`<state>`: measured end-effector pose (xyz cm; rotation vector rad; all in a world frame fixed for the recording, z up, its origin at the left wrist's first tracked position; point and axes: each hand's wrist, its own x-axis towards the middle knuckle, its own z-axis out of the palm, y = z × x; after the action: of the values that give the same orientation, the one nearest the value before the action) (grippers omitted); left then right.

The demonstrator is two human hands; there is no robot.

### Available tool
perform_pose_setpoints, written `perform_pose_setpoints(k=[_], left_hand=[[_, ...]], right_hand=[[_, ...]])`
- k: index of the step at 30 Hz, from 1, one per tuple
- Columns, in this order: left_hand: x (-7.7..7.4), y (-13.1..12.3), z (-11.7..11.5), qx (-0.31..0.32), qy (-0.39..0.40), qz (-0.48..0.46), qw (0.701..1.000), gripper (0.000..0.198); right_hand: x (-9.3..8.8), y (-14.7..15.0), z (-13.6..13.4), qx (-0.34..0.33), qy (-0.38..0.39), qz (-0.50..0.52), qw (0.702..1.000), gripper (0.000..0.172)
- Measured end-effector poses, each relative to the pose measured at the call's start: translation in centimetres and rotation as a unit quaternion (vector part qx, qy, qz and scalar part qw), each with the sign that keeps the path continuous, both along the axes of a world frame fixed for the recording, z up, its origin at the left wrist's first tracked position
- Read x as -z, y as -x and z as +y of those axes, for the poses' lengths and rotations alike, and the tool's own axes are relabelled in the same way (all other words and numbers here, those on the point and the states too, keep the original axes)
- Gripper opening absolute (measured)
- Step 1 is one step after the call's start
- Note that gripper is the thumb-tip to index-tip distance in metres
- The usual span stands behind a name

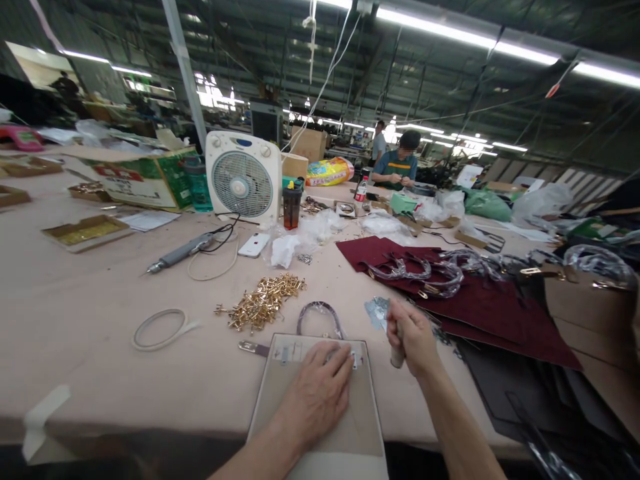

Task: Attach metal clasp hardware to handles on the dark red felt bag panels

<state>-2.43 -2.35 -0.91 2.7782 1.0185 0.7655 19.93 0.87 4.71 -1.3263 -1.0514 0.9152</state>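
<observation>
A flat handbag panel, beige with a dark edge, lies at the table's front edge. Its plastic-wrapped handle arches from the far side, and a strap with a metal plate sticks out to the left. My left hand rests flat on the panel, fingers stretched toward the metal fittings at its top. To the right of the panel, my right hand is closed around a tool with a pale, rounded handle; its other end is hidden. Just beyond that fist lie thin silvery metal pieces.
Brass-coloured fasteners form a heap beyond the panel, with a tape roll to the left. Farther back are a corded electric screwdriver, a phone and a box fan. Maroon sheets with wrapped handles cover the right. A co-worker sits opposite.
</observation>
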Motion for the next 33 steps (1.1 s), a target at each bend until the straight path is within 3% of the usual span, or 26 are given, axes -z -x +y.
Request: perform_pose_setpoints(k=[2, 4, 10, 20, 25, 29, 33], left_hand=[[-0.2, 0.0, 0.0, -0.001, 0.000, -0.001, 1.000, 0.041], [-0.3, 0.0, 0.0, -0.002, -0.003, -0.004, 1.000, 0.041], [0.1, -0.1, 0.1, -0.001, -0.006, -0.012, 1.000, 0.041], [0.1, -0.1, 0.0, -0.012, 0.018, -0.021, 1.000, 0.038], [0.2, -0.2, -0.1, -0.009, 0.042, -0.036, 0.998, 0.039], [-0.1, 0.1, -0.1, 0.006, 0.056, -0.046, 0.997, 0.046], [-0.8, 0.4, -0.1, 0.017, 0.059, -0.055, 0.997, 0.050]], right_hand=[[0.0, 1.3, 1.1, 0.016, -0.038, 0.126, 0.991, 0.050], [0.6, 2.9, 2.1, 0.015, -0.044, 0.184, 0.982, 0.052], [2.7, 5.9, 3.7, 0.015, -0.044, 0.215, 0.976, 0.053], [3.4, 6.4, 2.9, -0.033, -0.084, 0.148, 0.985, 0.046], [4.2, 7.0, 0.7, -0.048, -0.151, 0.001, 0.987, 0.046], [4.9, 7.3, -0.7, -0.073, -0.230, -0.155, 0.958, 0.042], [6.7, 7.2, -2.0, -0.077, -0.313, -0.177, 0.930, 0.035]])
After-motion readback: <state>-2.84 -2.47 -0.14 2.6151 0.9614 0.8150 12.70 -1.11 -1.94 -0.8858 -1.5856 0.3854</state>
